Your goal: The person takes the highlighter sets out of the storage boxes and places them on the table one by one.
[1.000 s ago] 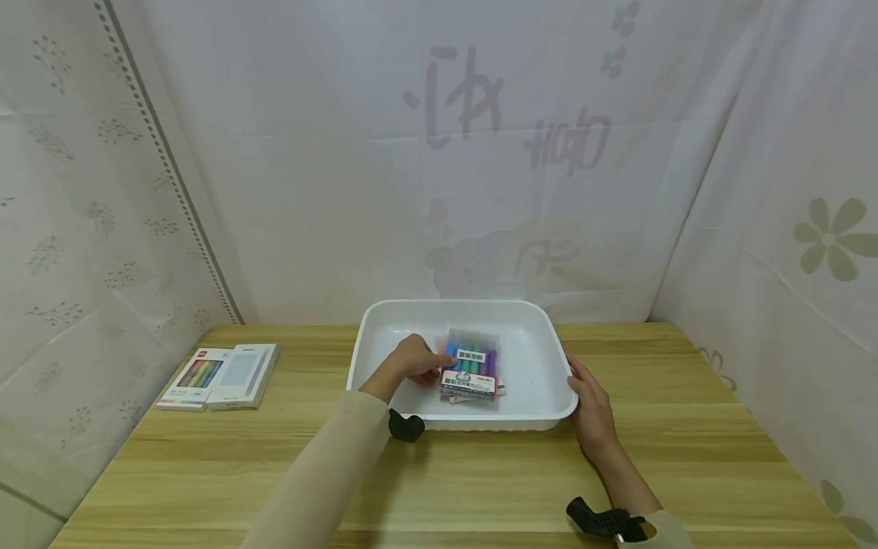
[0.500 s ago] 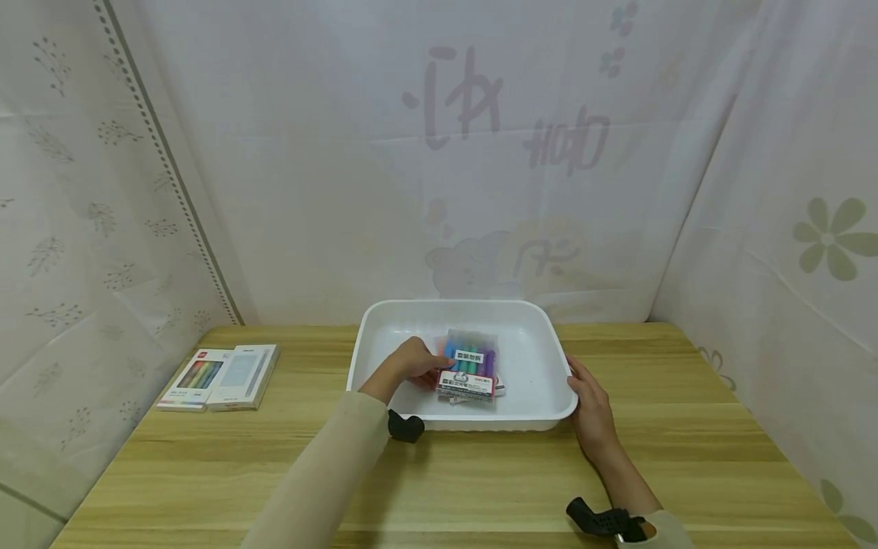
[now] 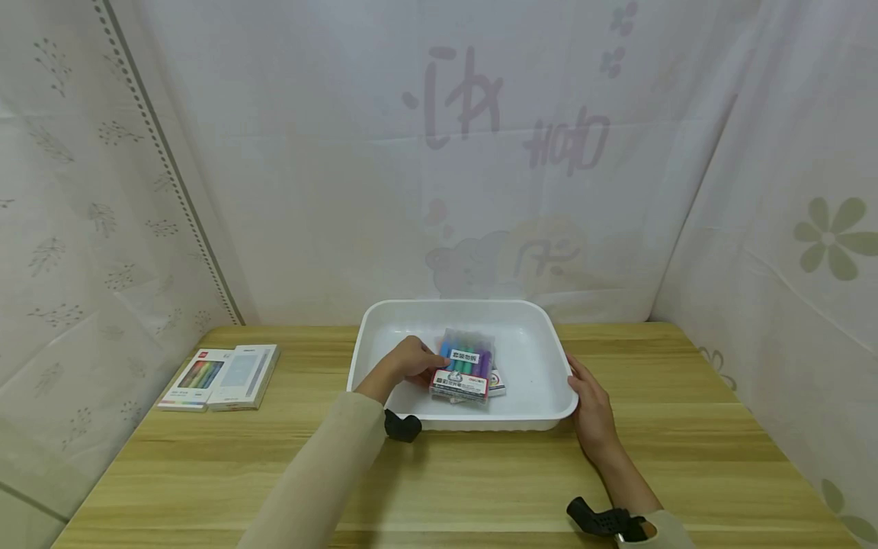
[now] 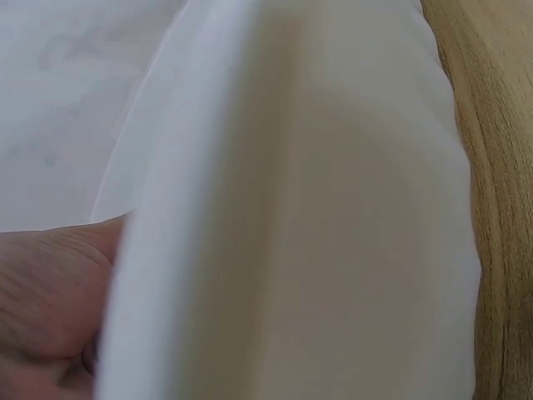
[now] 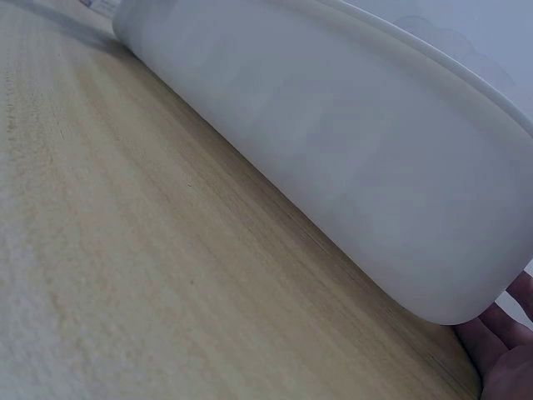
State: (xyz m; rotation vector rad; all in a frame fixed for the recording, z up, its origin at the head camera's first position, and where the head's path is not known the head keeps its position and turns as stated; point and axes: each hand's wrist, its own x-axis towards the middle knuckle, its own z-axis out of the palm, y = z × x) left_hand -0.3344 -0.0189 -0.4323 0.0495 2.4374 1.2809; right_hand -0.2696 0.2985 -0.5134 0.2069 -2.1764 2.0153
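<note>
In the head view, my left hand (image 3: 410,360) reaches over the near left rim of a white plastic tray (image 3: 535,358). It pinches the left edge of a clear pack of coloured markers (image 3: 465,366), thumb on top. The pack has blue, green and purple pens and lies tilted over a small white box (image 3: 497,383), mostly hidden. My right hand (image 3: 593,412) holds the tray's near right corner from outside. The right wrist view shows its fingers (image 5: 501,333) at the tray's lower corner. In the left wrist view, the tray wall (image 4: 358,233) hides most of the left hand (image 4: 50,300).
Two flat boxes lie on the left of the wooden table (image 3: 480,488): a marker box (image 3: 195,377) with coloured pens printed on it, and a white box (image 3: 243,375) overlapping it. A patterned cloth (image 3: 329,191) encloses the table at the back and sides.
The marker pack has shifted slightly left and tilted, showing more of the white box beneath. My left hand moved slightly left with it. The right hand and tray stay put.
</note>
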